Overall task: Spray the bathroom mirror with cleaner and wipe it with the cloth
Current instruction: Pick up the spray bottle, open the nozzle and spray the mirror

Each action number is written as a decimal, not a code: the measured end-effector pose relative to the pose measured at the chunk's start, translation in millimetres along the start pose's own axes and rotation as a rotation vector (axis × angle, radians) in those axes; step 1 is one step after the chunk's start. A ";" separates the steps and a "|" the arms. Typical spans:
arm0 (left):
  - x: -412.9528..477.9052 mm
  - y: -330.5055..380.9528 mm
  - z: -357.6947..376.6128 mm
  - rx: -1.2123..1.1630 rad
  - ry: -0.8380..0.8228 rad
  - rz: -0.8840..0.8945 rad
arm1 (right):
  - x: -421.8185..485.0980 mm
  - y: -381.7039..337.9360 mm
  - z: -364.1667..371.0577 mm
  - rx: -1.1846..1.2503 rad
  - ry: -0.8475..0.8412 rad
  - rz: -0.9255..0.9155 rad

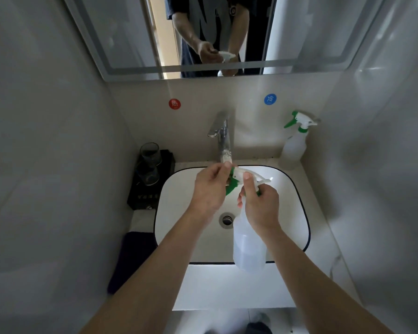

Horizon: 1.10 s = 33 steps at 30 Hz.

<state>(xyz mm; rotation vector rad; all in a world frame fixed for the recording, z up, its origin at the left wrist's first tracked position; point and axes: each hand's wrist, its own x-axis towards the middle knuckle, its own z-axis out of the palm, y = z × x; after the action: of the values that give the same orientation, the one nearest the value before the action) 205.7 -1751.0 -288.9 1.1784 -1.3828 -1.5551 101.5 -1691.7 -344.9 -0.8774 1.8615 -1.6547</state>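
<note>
mirror (pixel 121 44) far, above | dark cloth (pixel 130 259) near-left on counter, apart from hands | red sticker (pixel 174 103): glyph blurred | left hand (pixel 209 189) pinches nozzle of spray bottle (pixel 247 247) | bottle over sink (pixel 176 213), neck gripped by right hand (pixel 261 208) | blue sticker (pixel 270 99): 冷

Blue round sticker (pixel 270 99) reading "冷" on wall (pixel 215 97); red sticker (pixel 174 103) character blurred.

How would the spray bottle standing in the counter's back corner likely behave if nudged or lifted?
The standing spray bottle looks like thin translucent plastic, so probably light and slightly squeezable; its fill level is unclear. Tall with a bulky trigger head, it may tip if pushed high, though the nearby walls might catch it.
</note>
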 end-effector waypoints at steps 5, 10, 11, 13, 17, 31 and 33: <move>-6.6 -4.0 -10.8 -0.135 -0.035 -0.003 | -2.2 -1.5 6.4 0.033 -0.007 0.008; -7.6 -4.2 -18.1 -0.154 0.004 0.001 | -5.8 -2.8 15.5 0.024 -0.006 0.017; -7.5 -4.8 -19.6 -0.147 0.019 -0.002 | -6.5 -2.3 16.9 0.010 -0.005 0.015; -6.7 -5.2 -21.6 -0.121 0.045 -0.004 | -7.8 -1.8 19.0 -0.013 -0.001 0.013; -8.6 -2.8 -17.3 -0.087 0.089 -0.006 | -10.5 -3.2 20.3 0.006 -0.005 0.012; -17.0 -3.3 -24.5 -0.231 -0.060 0.021 | -14.5 -5.9 19.9 -0.017 0.025 0.004; -20.0 -3.2 -25.2 -0.241 -0.060 0.014 | -15.3 -5.5 19.6 -0.037 0.024 -0.008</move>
<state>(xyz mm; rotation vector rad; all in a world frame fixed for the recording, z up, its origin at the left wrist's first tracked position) 236.0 -1739.7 -288.8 0.9807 -1.1992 -1.7052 126.8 -1693.8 -343.0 -0.8849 1.9127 -1.6477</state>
